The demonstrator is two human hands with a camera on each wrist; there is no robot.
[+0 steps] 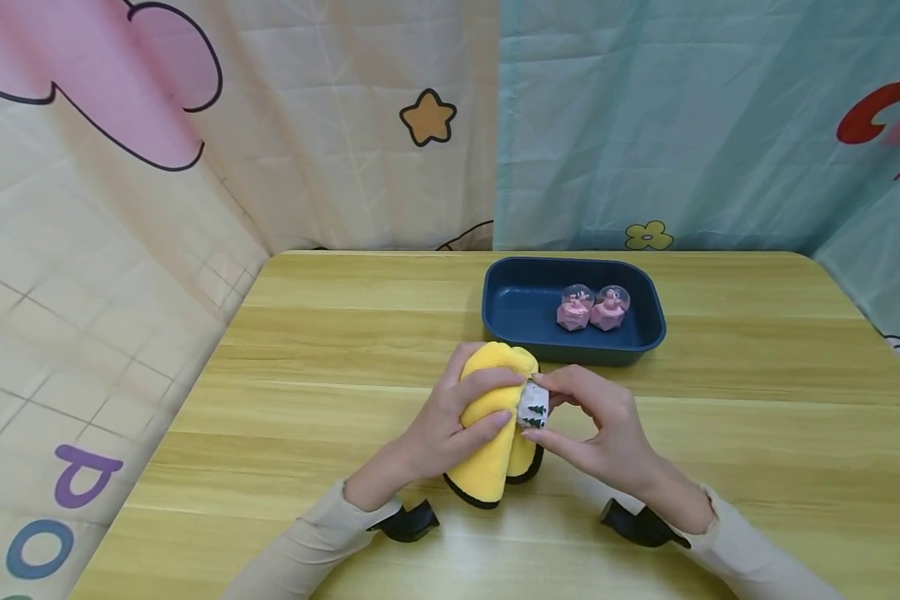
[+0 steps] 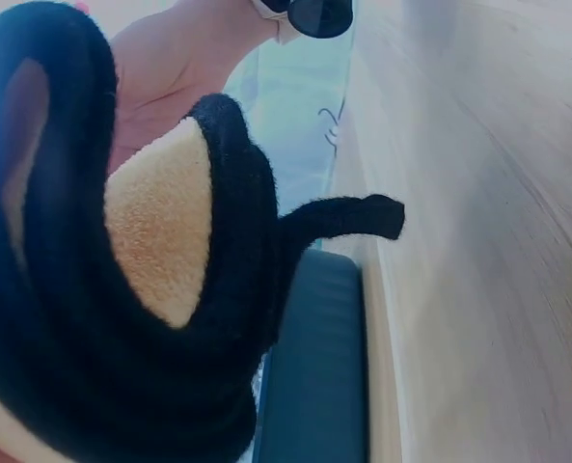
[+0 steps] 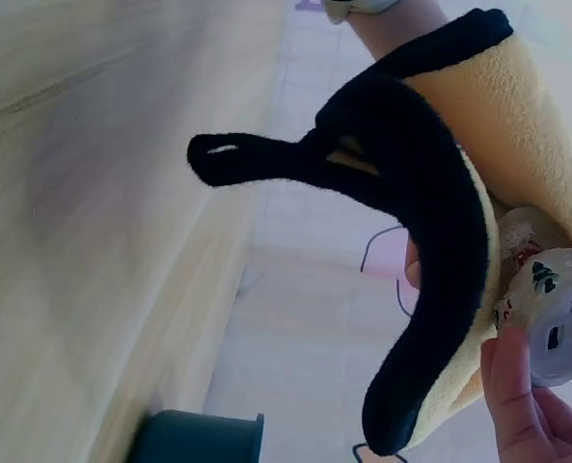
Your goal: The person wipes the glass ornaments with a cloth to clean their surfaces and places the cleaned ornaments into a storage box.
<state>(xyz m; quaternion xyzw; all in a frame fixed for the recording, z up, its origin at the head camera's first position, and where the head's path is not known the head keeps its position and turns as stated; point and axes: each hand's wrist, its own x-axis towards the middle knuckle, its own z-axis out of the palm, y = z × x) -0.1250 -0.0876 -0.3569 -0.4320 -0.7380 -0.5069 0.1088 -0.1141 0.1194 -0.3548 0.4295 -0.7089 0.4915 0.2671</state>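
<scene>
In the head view my left hand (image 1: 437, 427) grips a folded yellow cloth (image 1: 487, 462) with black edging, bunched around one end of a small white snow globe (image 1: 534, 405). My right hand (image 1: 607, 421) pinches the globe's base, printed with dark green trees, between thumb and fingers. Seen from the right wrist, the underside of the base (image 3: 565, 333) has small openings, and the clear dome (image 3: 531, 230) presses into the cloth's fold. A black loop (image 3: 252, 159) hangs from the cloth's edge, above the tabletop. In the left wrist view the cloth (image 2: 160, 227) hides most of the left hand.
Just beyond the hands sits a dark blue tray (image 1: 521, 312) on the wooden table (image 1: 307, 358). Two pink snow globes stand side by side in its right half, a left one (image 1: 574, 310) and a right one (image 1: 610, 310). Printed curtains (image 1: 330, 125) enclose the table.
</scene>
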